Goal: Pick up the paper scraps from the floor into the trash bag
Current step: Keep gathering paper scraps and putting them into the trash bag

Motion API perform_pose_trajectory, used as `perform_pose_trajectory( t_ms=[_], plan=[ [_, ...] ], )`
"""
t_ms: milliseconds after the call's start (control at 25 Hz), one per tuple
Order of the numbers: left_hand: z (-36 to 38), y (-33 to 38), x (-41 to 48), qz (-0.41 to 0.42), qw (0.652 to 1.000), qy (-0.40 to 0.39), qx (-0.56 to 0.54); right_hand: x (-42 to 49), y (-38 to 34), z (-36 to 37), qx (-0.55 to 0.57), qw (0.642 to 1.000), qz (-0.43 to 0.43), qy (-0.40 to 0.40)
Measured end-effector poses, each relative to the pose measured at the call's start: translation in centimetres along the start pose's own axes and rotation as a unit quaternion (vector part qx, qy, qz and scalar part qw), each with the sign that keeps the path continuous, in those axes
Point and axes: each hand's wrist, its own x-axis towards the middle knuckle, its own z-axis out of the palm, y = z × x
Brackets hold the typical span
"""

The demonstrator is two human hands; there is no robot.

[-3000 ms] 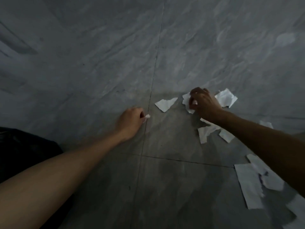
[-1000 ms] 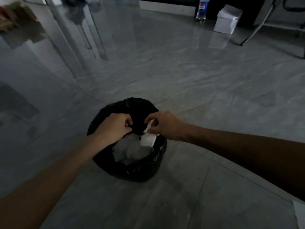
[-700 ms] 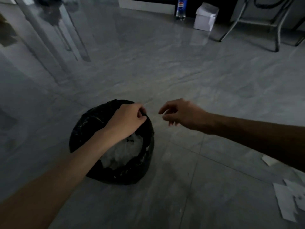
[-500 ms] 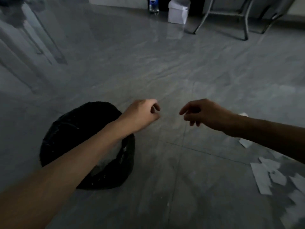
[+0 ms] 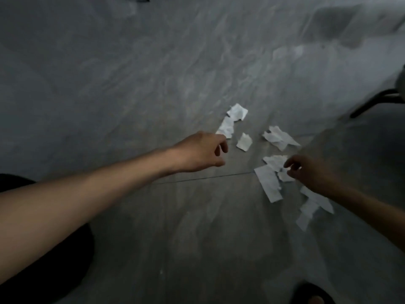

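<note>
While we reach out over the grey floor (image 5: 131, 84), our left hand (image 5: 201, 153) hangs loosely curled and empty just left of a small paper scrap (image 5: 244, 142). Our right hand (image 5: 306, 172) spreads half open, fingertips touching the near cluster of paper scraps (image 5: 270, 183) without gripping any. More scraps lie farther off and under the right forearm. At the near left edge sits the black trash bag (image 5: 65, 260).
</note>
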Motion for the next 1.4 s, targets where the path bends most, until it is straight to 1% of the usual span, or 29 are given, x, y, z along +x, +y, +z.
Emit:
perform_pose_trajectory(
  t_ms=[80, 160, 200, 280, 440, 480, 560, 600, 720, 760, 800, 880, 920, 1000, 1040, 1120, 1240, 1320, 1400],
  plan=[
    [3.3, 1.0, 3.5, 0.006, 1.0, -0.017, 0.0, -0.6, 4.2, 0.9, -0.038, 0.998, 0.012, 0.045],
    [7.0, 2.3, 6.6, 0.021, 0.999, -0.022, 0.026, -1.7, 7.5, 2.1, -0.081, 0.995, 0.03, 0.057],
    [8.8, 2.9, 7.7, 0.025, 0.999, -0.021, 0.039, -2.2, 8.6, 2.7, -0.085, 0.994, 0.043, 0.057],
    [12.6, 4.6, 10.2, 0.024, 0.997, -0.026, 0.069, -2.8, 10.6, 3.3, -0.054, 0.994, 0.067, 0.068],
    [18.3, 6.3, 13.4, 0.008, 0.99, -0.026, 0.135, -3.0, 12.8, 4.5, -0.017, 0.995, 0.075, 0.07],
    [19.0, 6.1, 13.8, 0.003, 0.991, -0.014, 0.137, -2.8, 13.0, 4.7, -0.016, 0.995, 0.071, 0.07],
    [19.7, 5.1, 14.2, 0.008, 0.995, 0.015, 0.103, -2.5, 12.9, 4.9, -0.026, 0.995, 0.062, 0.078],
    [19.9, 4.7, 14.2, 0.014, 0.997, 0.02, 0.079, -2.3, 12.9, 4.7, -0.001, 0.994, 0.067, 0.089],
    [20.3, 3.9, 13.7, 0.027, 0.998, 0.009, 0.059, -2.3, 13.0, 3.6, 0.16, 0.976, 0.08, 0.127],
    [20.2, 3.8, 13.4, 0.036, 0.997, 0.018, 0.069, -2.7, 13.1, 3.2, 0.175, 0.975, 0.061, 0.126],
    [20.0, 3.8, 13.2, 0.051, 0.995, 0.034, 0.082, -3.1, 13.4, 3.1, 0.161, 0.98, 0.03, 0.11],
    [19.0, 3.9, 12.8, 0.096, 0.989, 0.061, 0.097, -3.7, 13.6, 3.4, 0.069, 0.995, -0.057, 0.055],
    [18.5, 4.3, 12.8, 0.124, 0.985, 0.066, 0.1, -3.9, 13.6, 3.8, 0.019, 0.995, -0.095, 0.027],
    [17.7, 5.6, 13.3, 0.18, 0.976, 0.062, 0.108, -3.8, 13.4, 4.7, -0.033, 0.99, -0.134, -0.009],
    [17.5, 6.5, 13.8, 0.198, 0.971, 0.056, 0.118, -3.5, 13.3, 5.1, -0.044, 0.989, -0.139, -0.01],
    [17.9, 8.1, 15.4, 0.2, 0.967, 0.03, 0.158, -3.3, 13.1, 5.5, -0.036, 0.991, -0.125, 0.008],
    [19.2, 9.3, 17.2, 0.192, 0.953, -0.013, 0.235, -3.5, 12.9, 5.2, 0.064, 0.996, -0.055, 0.038],
    [20.1, 9.2, 17.4, 0.196, 0.951, -0.009, 0.239, -3.9, 12.7, 4.5, 0.157, 0.985, 0.013, 0.07],
    [20.4, 8.8, 16.8, 0.187, 0.959, -0.011, 0.21, -4.4, 12.5, 3.8, 0.239, 0.966, 0.065, 0.075]
  ],
)
